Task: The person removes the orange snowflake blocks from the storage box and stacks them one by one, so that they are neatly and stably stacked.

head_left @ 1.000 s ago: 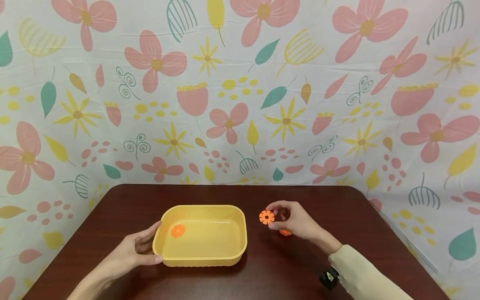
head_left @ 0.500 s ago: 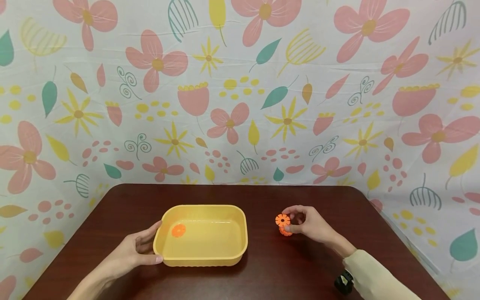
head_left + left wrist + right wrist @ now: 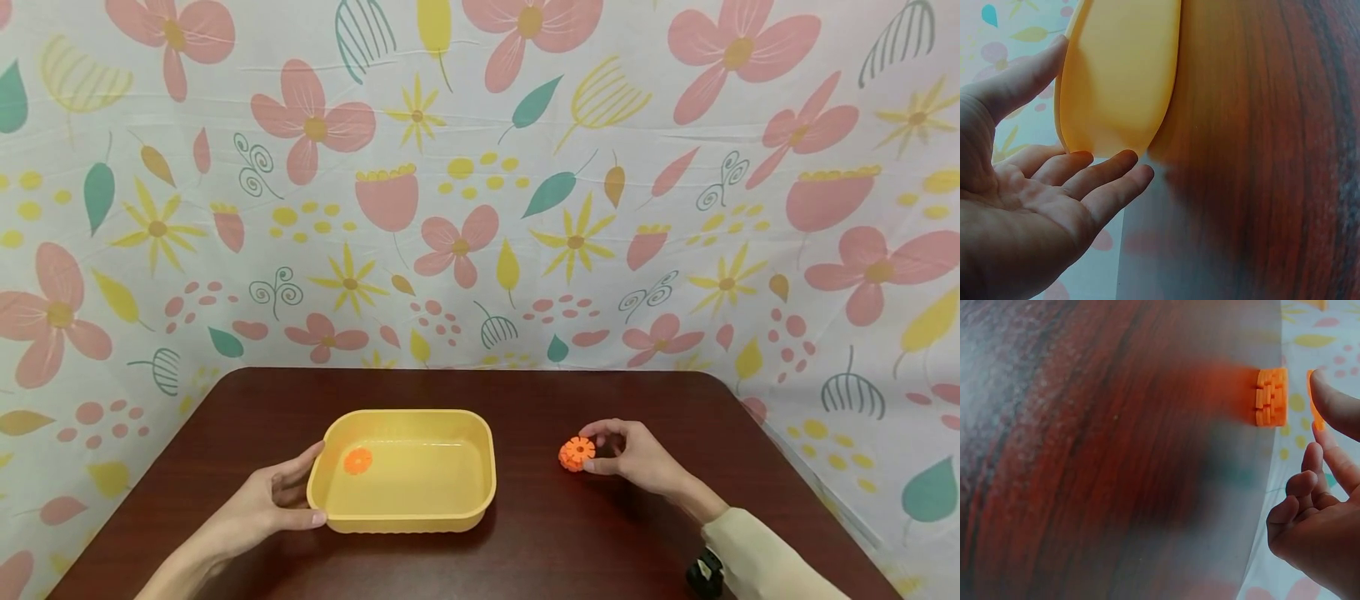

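A yellow plastic basin (image 3: pixel 405 523) stands on the table, an orange notched disc (image 3: pixel 357 461) lying inside toward its left end. My left hand (image 3: pixel 262 504) is spread at the basin's left end, thumb at the near corner and fingertips on the end wall. In the left wrist view these fingers lie fairly straight against the wall. To the right of the basin, my right hand (image 3: pixel 637 458) pinches another orange notched disc (image 3: pixel 1313 400) between thumb and forefinger. Just beneath this disc is a short stack of orange discs (image 3: pixel 1271 397), apart from it in the right wrist view.
The dark wood table (image 3: pixel 517 567) has rounded far corners. Right behind it hangs a white cloth (image 3: pixel 480 192) printed with flowers and leaves. A black device (image 3: pixel 705 572) sits at the right wrist by a pale sleeve (image 3: pixel 765 554).
My right hand has moved right and slightly nearer with its disc, from beside the stack to right over it. The left hand and basin have stayed in place.
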Motion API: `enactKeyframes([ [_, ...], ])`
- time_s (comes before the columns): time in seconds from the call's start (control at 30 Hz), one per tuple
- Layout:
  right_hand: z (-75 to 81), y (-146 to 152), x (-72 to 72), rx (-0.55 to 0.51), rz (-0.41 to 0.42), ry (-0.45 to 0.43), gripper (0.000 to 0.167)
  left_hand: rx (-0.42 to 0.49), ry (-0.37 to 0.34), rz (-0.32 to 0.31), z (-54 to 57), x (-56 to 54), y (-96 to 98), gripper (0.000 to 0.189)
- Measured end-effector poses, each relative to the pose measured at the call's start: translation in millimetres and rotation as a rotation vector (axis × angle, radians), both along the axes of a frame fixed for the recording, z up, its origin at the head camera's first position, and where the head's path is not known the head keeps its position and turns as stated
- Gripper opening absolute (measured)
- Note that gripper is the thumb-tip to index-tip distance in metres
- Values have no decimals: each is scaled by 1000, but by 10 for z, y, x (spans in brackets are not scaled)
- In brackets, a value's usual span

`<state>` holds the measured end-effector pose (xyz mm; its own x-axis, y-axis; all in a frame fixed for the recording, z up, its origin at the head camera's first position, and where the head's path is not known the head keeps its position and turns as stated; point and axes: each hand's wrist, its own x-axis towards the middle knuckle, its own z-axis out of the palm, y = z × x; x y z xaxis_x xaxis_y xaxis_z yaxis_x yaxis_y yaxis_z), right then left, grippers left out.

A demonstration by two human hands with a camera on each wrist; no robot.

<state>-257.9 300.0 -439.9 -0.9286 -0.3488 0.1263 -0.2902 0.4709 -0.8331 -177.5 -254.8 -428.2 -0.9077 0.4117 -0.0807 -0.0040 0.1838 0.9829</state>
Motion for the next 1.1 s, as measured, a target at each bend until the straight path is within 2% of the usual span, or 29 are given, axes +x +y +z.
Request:
enactKeyframes([
  [0.57,-64,-25,-25,5,14,-26,40,-10,-4,11,-10,10,2,98],
  [1.1,-54,-63,-46,22,-24,-59,42,-6,0,6,-21,0,-9,97],
])
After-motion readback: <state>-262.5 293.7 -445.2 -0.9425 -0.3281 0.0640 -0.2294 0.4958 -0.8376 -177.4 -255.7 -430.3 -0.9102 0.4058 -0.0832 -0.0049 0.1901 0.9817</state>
